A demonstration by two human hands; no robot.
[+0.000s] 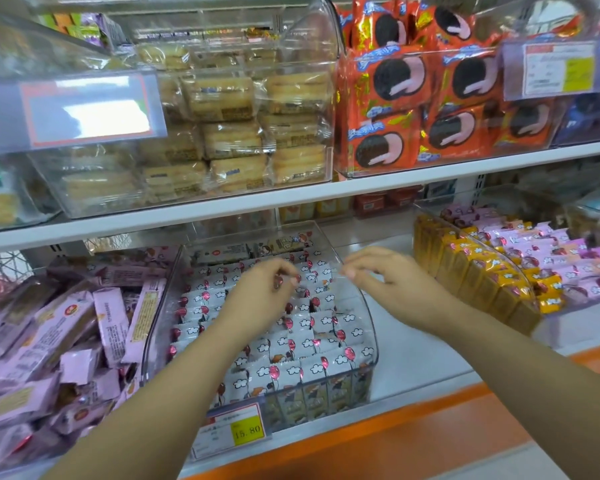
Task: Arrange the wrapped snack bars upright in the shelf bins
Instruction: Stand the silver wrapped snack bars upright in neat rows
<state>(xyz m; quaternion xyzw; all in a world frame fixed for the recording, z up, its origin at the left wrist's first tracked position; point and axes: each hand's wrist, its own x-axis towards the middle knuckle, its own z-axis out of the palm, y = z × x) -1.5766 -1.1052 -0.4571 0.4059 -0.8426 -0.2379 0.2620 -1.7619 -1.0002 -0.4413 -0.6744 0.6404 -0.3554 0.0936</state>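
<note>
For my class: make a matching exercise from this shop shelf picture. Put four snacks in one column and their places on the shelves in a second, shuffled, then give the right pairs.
Snacks
1. white balloon-print bars
2. yellow bars
3. orange cookie packs
4. pale cakes in clear wrap

Places
A. upper shelf, right
B. lower shelf, right
C. upper shelf, middle
D. lower shelf, middle bin

Pairs: 1-D, 2-B, 3-A, 4-C
</note>
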